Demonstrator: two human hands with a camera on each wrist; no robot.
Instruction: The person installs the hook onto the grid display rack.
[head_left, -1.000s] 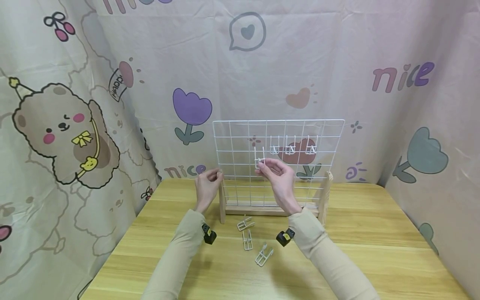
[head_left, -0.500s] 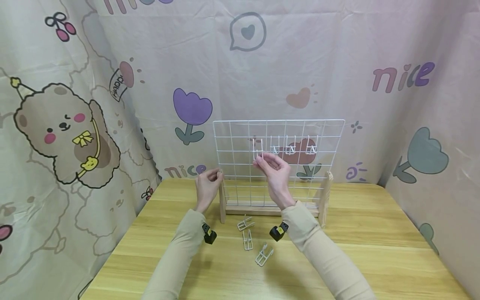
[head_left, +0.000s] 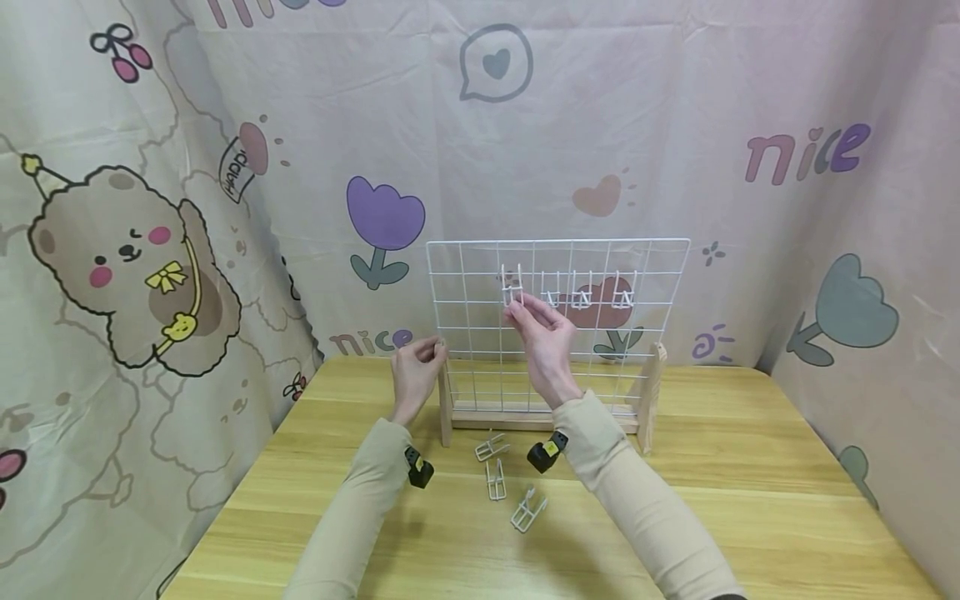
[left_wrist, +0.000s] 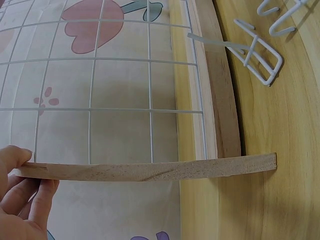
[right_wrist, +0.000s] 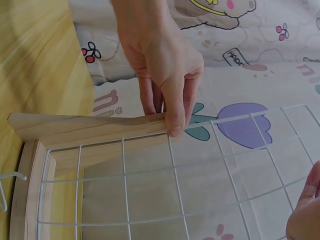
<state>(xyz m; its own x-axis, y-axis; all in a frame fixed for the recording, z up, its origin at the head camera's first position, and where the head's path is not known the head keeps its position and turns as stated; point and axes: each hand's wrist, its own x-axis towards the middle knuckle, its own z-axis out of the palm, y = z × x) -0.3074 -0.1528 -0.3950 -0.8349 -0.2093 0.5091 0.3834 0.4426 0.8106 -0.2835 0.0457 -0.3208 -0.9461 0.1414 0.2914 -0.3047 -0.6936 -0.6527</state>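
A white wire grid panel stands upright in a wooden base on the table. My left hand grips the top of the left wooden post, thumb and fingers around its end. My right hand pinches a small white wire hook and holds it against the grid's upper rows, just left of three hooks hanging there. Three more loose hooks lie on the table in front of the base.
The wooden table is ringed by a cartoon-print curtain at the back and both sides. The right wooden post stands at the grid's other end. A loose hook lies close to the base.
My right hand has lifted the hook up and slightly left along the grid, from the middle rows to the upper ones. The left hand has stayed on the post.
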